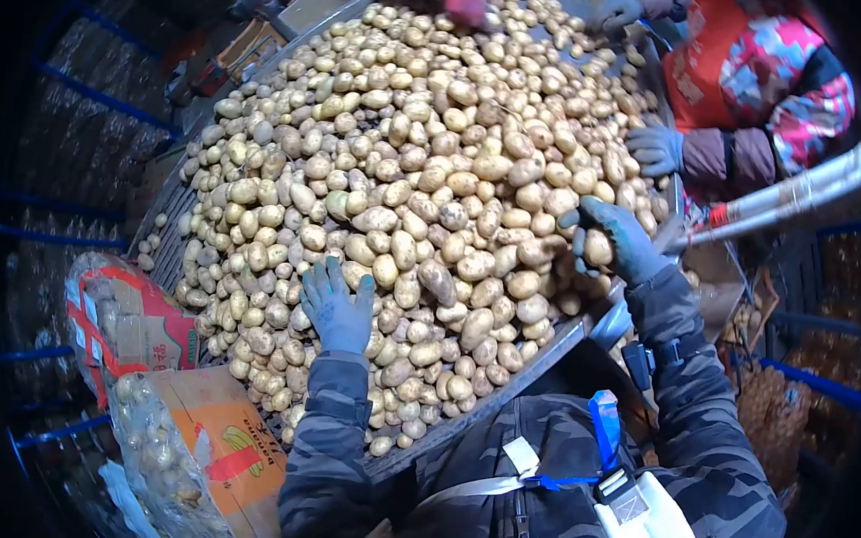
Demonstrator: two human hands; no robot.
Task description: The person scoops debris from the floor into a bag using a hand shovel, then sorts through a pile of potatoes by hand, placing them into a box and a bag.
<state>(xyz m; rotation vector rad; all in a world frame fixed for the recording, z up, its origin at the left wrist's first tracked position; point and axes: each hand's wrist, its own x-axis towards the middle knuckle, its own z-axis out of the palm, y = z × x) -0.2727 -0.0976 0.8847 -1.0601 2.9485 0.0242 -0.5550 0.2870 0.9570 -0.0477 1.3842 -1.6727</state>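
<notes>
A large heap of potatoes (415, 190) covers the sorting table in front of me. My left hand (339, 311), in a grey-blue glove, rests on the near part of the heap with its fingers spread and nothing gripped. On the right side, my right hand (627, 242), gloved too, has its fingers curled round a potato (599, 248) just above the heap's right edge. Part of that potato is hidden by the fingers.
A metal table edge (532, 372) runs between me and the heap. At left stand a banana carton (232, 434) and bags of potatoes (162, 460). A co-worker's gloved hand (656, 150) rests at the right edge; other gloved hands work at the far end.
</notes>
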